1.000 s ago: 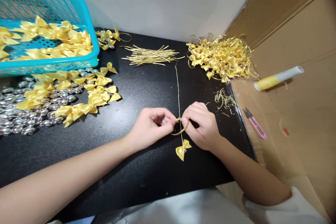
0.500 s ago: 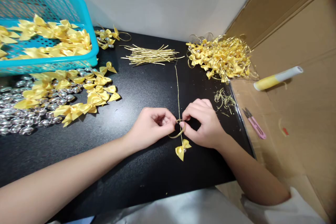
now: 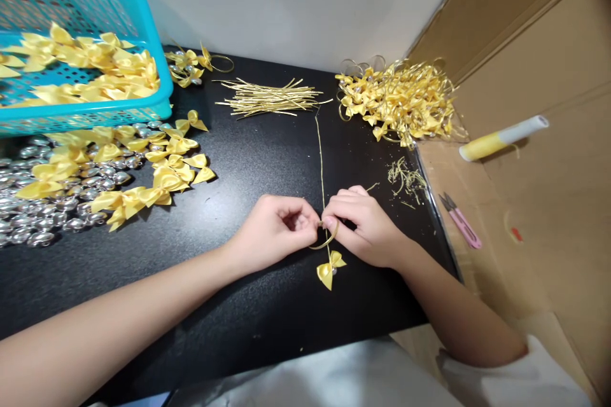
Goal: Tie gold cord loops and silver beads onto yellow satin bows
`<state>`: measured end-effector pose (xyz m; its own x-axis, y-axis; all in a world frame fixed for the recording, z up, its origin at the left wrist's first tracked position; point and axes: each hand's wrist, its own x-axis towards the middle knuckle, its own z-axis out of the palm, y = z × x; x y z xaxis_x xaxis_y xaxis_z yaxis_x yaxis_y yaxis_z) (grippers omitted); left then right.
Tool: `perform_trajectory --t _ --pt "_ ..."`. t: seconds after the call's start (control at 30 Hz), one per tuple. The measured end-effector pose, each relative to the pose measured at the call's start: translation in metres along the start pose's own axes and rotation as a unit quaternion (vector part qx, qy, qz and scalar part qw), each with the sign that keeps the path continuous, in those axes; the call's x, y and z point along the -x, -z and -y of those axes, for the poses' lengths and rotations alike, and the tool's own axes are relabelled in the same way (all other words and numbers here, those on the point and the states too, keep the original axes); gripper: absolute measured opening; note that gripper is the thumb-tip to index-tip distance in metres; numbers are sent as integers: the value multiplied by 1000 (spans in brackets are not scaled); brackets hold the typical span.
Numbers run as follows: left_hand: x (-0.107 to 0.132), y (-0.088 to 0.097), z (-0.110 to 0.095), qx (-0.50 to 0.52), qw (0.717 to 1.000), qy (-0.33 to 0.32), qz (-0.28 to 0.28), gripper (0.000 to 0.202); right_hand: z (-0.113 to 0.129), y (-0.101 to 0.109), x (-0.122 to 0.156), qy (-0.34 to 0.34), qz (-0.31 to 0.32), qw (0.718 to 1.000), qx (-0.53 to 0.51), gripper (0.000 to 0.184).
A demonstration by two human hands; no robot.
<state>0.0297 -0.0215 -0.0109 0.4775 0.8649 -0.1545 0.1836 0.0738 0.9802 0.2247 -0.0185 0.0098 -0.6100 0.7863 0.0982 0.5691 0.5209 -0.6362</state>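
My left hand [image 3: 286, 222] pinches one side of a gold twist tie [image 3: 326, 244] that is bent into a loop. Thumb and forefinger of my right hand [image 3: 363, 229] are closed on the other end, close to the left fingertips. A thin gold cord [image 3: 320, 159] runs along the black table and passes under the loop and my fingers. At the near end of the cord lies a yellow ribbon bow [image 3: 326, 275] with a silver bead partly showing beside it. The exact crossing of the tie's ends is hidden by my fingertips.
A turquoise basket [image 3: 165, 86] of yellow bows stands at left, with silver beads [image 3: 62, 213] and more bows before it. Gold twist ties [image 3: 270, 98] lie at the back, finished bow loops [image 3: 396, 102] right of them. Pink snips [image 3: 463, 226] rest on cardboard beyond the table edge.
My right hand has moved slightly left, bringing its fingertips against the left ones at the loop. A bit of gold tie now sticks out beyond my right fingers. The view has shifted slightly.
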Motion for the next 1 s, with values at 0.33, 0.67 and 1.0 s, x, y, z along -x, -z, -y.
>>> perform_trajectory --t 0.33,0.67,1.0 --pt "-2 3 -1 0 1000 -6 21 17 -1 -2 1 24 -47 999 13 22" --pt "-3 6 -7 -4 999 -16 39 22 -1 -5 2 25 -58 998 17 24" --pt "-2 9 -9 -65 996 -42 51 18 0 3 0 24 -91 995 26 24"
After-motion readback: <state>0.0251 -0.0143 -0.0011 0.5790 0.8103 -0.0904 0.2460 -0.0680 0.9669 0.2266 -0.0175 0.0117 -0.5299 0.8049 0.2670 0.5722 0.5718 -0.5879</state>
